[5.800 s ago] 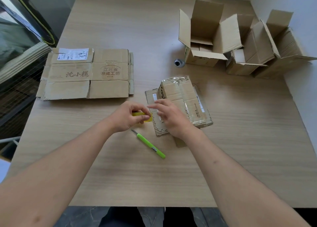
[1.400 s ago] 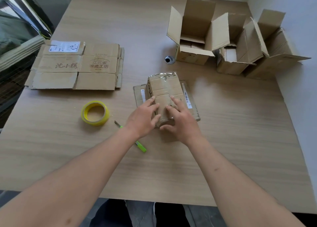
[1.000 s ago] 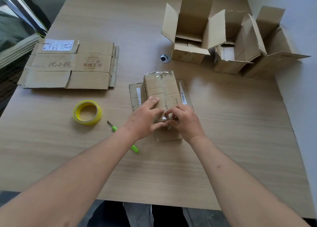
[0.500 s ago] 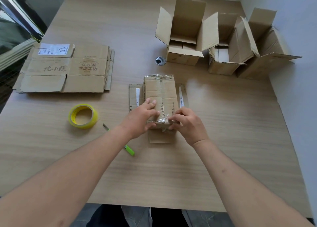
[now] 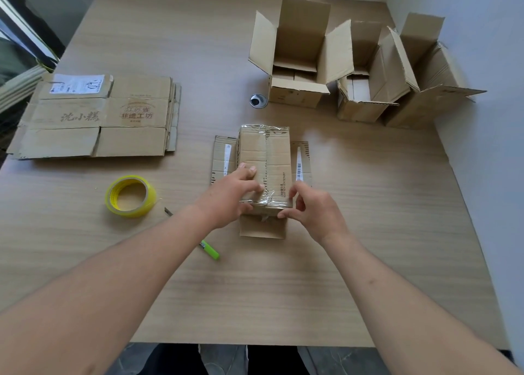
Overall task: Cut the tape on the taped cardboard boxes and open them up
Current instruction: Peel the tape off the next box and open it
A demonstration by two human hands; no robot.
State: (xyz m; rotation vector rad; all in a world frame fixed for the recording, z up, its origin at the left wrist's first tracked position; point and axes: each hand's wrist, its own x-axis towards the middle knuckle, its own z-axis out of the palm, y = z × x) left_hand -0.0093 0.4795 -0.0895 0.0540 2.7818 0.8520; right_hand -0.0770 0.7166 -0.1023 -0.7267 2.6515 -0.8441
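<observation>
A small taped cardboard box (image 5: 266,153) lies in the middle of the table, with clear tape along its top seam and crumpled tape at its near end. Its side flaps lie flat on the table. My left hand (image 5: 231,197) grips the box's near-left end, thumb on the taped seam. My right hand (image 5: 313,209) pinches the near-right corner between thumb and curled fingers. A green utility knife (image 5: 209,250) lies on the table, partly under my left forearm. No hand holds it.
A yellow tape roll (image 5: 130,196) lies left of the knife. A stack of flattened boxes (image 5: 99,116) lies at the left. Three opened boxes (image 5: 300,63) stand at the back right near the wall. A round metal grommet (image 5: 258,100) sits in the tabletop.
The tape roll has left my left hand and now lies on the table. Both hands moved onto the box's near end; the right hand shifted out to the near-right corner.
</observation>
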